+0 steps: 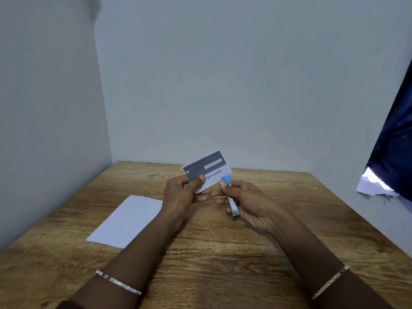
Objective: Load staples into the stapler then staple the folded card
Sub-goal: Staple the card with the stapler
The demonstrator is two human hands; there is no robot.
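Head view. A wooden table [223, 253] stands in a grey-walled corner. A white sheet [124, 221] lies flat at 8 o'clock from the hands, and a dark blue curtain [392, 141] hangs at the frame's 3 o'clock edge. The folded card [209, 166], held above the table's middle, reads "OM" in white on a dark band and "rganization" below, its first letter covered by a thumb; a small label is illegible. The left hand [180, 195] pinches the card's lower left corner. The right hand [247, 199] is curled round the stapler [233, 208], whose blue tip points to 11 o'clock at the card's lower right edge.
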